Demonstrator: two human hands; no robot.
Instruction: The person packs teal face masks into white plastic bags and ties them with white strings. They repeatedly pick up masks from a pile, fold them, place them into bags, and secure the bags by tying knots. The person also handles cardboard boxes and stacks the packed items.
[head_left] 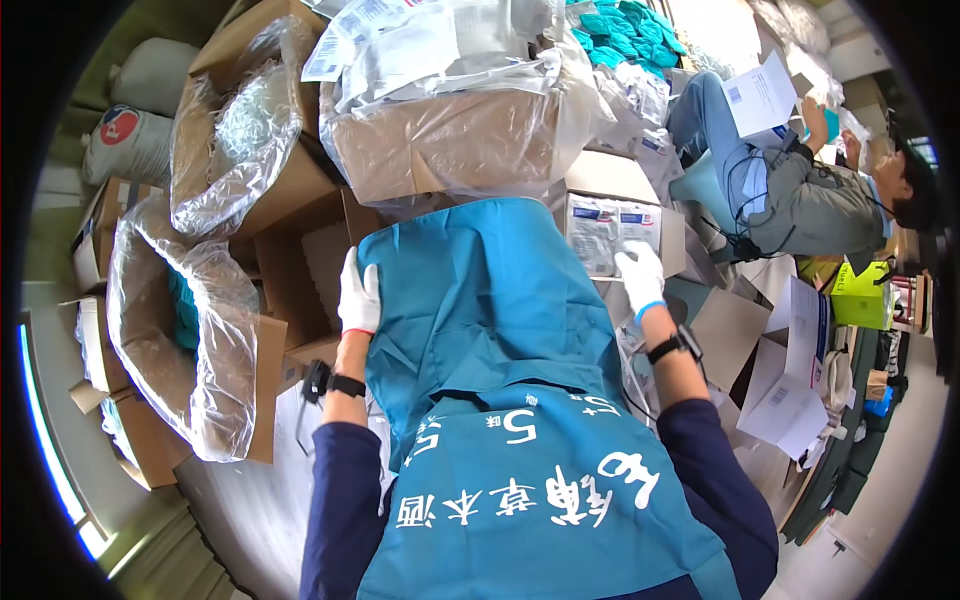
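My left hand (360, 291), in a white glove with a red cuff, is at the left edge of the teal apron (480, 260) spread over my lap. Its fingers point away from me, loosely stretched, with nothing visible in them. My right hand (641, 279), in a white glove with a blue cuff, is to the right of the apron. Its fingers are slightly bent and apart, close to the near end of an open carton (612, 172). Flat printed packets (598, 238) stand in that carton; whether the fingertips touch them I cannot tell.
Ahead stands a big plastic-lined carton (440, 150) heaped with white packets (420, 50). Lined boxes (255, 345) crowd the left. Teal bundles (625, 35) lie at the far right. A co-worker (815, 200) sits at right, near open cartons (785, 375) and a lime-green bag (860, 295).
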